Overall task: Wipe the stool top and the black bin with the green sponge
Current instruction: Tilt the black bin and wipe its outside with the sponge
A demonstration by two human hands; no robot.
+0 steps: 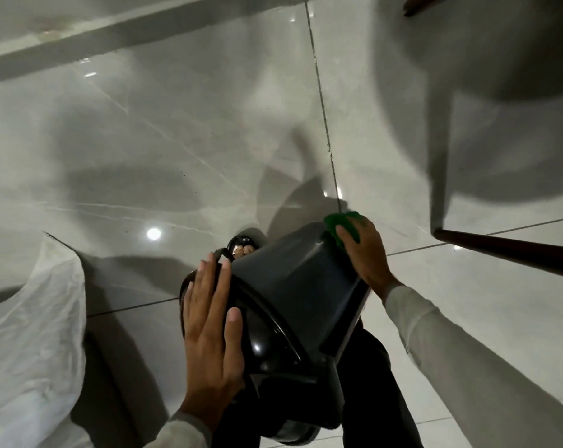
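Note:
The black bin (293, 286) is tipped on its side low in the middle of the head view, its glossy lid end toward me and its base pointing away. My left hand (210, 328) lies flat with spread fingers on the lid end, pressing against it. My right hand (367, 253) grips the green sponge (341, 226) and presses it on the bin's far right edge near the base. No stool top is in sight.
Glossy grey floor tiles (176, 140) fill the view. A dark wooden leg (513, 253) slants in from the right edge, and another dark piece (419, 4) shows at the top right. White cloth (31, 334) lies at the lower left. Toes (241, 250) show beyond the bin.

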